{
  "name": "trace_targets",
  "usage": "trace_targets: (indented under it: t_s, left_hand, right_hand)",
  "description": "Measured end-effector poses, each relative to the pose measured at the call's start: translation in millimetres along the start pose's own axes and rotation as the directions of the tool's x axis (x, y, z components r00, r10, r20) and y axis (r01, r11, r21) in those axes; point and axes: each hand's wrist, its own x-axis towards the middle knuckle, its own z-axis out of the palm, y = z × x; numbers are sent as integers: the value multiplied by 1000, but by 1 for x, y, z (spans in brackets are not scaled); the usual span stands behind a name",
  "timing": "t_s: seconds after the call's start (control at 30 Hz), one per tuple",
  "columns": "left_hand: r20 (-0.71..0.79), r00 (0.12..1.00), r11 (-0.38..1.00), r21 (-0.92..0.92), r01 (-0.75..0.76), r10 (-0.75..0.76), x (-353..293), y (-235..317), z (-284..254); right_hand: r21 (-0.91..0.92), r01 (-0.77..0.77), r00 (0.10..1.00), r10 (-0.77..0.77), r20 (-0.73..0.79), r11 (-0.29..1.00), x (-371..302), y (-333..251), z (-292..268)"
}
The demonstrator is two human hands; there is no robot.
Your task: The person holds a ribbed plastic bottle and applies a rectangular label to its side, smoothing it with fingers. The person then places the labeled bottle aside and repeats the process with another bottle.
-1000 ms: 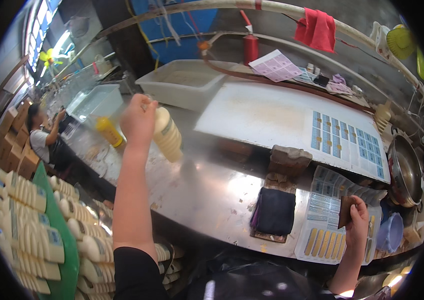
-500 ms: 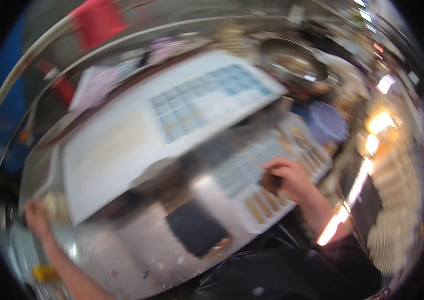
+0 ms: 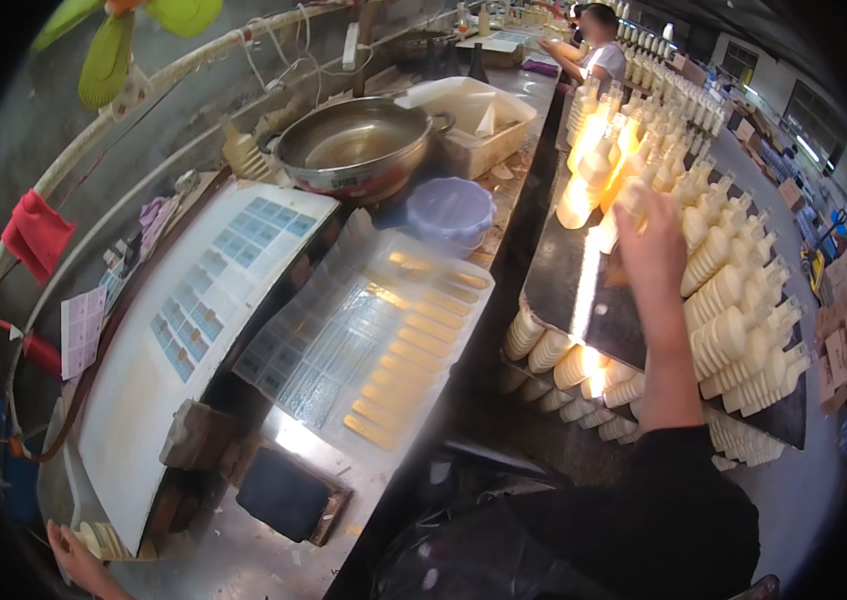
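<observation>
Holds a ribbed cream bottle (image 3: pixel 109 541) by one end in the left hand (image 3: pixel 66 552) beside the white board (image 3: pixel 116 475), curls the right hand (image 3: pixel 656 240), unclear whether gripping, at a paler bottle (image 3: pixel 632 196), and could topple closely packed bottles (image 3: pixel 722 330) by snagging one, across from blue printed labels (image 3: pixel 186 322) too small to read.

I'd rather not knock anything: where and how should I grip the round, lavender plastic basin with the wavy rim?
Probably pinch the basin by its wavy rim on its right, coming from above. The rim juts outward there, facing the brown edge of the bench, while a wide, round metal pan and a white, rectangular tub stand close on its far side.
</observation>
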Motion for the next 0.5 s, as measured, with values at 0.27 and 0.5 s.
trace_targets:
  t_s: [0.27,0.5]
  left_hand:
    - [264,954,905,-424,-17,141,-65,136,-22]
    - [305,936,859,-513,4,178,-98,179,-37]
  right_hand:
    - [195,-286,945,242,222,938,121,115,97]
    - [358,-450,862,293,415,818,155,145,206]
